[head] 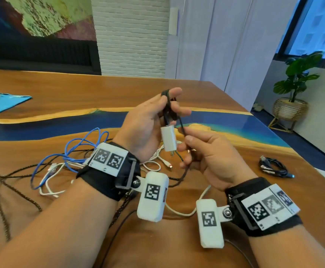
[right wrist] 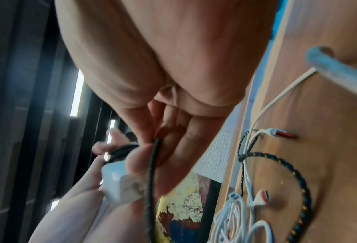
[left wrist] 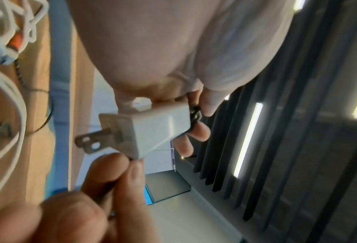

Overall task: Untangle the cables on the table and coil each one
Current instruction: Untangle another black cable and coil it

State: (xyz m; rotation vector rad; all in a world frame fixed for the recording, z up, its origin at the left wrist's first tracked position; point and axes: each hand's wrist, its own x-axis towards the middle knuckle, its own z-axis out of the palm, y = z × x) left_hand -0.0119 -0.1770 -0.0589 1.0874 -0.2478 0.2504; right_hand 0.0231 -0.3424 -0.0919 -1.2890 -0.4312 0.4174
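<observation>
One white plug adapter (head: 168,139); one blue cable (head: 68,151); one coiled black cable (head: 273,168); two hands.

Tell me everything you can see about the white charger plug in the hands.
The white charger plug is a small boxy block of smooth plastic with two flat metal prongs at its lower end. It hangs in the air above the table, prongs down. A black cable leaves its top and loops around the fingers of the left hand. The right hand pinches the same cable beside it.
</observation>
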